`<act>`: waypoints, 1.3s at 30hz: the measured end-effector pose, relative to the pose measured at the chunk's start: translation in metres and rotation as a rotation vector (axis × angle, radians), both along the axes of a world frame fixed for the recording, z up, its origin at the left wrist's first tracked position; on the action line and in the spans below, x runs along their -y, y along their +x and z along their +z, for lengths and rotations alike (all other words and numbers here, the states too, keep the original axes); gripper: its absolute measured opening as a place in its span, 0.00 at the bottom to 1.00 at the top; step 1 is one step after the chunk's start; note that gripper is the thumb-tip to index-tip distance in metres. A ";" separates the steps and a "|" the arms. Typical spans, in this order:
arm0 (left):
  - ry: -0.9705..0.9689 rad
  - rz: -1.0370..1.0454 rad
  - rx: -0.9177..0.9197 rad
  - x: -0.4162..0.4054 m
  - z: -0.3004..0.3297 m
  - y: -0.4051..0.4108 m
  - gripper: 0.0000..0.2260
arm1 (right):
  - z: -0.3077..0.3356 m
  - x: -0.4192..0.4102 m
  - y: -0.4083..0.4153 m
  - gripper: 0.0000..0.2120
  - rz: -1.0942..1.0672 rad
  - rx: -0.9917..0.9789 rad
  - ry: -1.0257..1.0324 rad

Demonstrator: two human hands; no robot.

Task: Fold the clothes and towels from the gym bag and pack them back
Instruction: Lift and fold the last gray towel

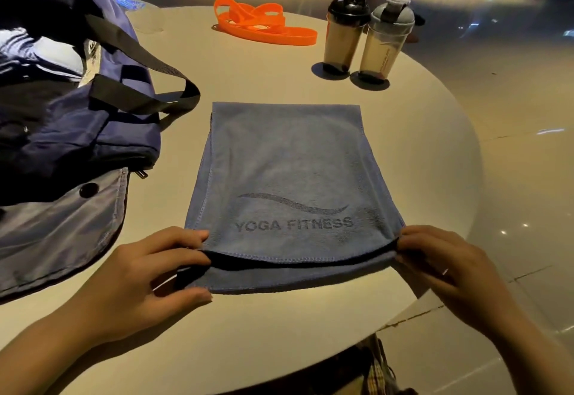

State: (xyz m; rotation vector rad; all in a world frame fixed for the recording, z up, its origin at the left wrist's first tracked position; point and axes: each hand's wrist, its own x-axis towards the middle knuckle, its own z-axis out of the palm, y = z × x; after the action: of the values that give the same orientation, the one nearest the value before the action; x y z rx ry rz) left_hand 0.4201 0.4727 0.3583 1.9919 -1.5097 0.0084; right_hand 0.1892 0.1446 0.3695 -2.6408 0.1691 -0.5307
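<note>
A blue towel [289,164] printed "YOGA FITNESS" lies folded in layers on the round table [248,84], its long side running away from me. My left hand [149,273] pinches the near left corner of the top layer, lifted slightly off the layer below. My right hand [444,258] pinches the near right corner the same way. The navy gym bag [71,121] lies open at the left, with dark and white clothes [28,53] inside it.
Two shaker bottles [363,37] stand at the far right of the table. An orange strap [264,23] lies at the back middle. A clear plastic item [139,12] sits behind the bag. The table edge curves close on the right.
</note>
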 end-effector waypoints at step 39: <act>-0.412 0.193 -0.429 0.056 0.132 0.077 0.15 | 0.133 0.049 0.078 0.12 -0.078 0.260 0.161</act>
State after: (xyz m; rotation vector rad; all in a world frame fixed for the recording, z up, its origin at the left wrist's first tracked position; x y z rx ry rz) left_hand 0.4966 0.4165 0.4901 1.6655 -0.9526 -0.0245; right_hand 0.2669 0.0953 0.5024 -2.3905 0.2253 -0.8433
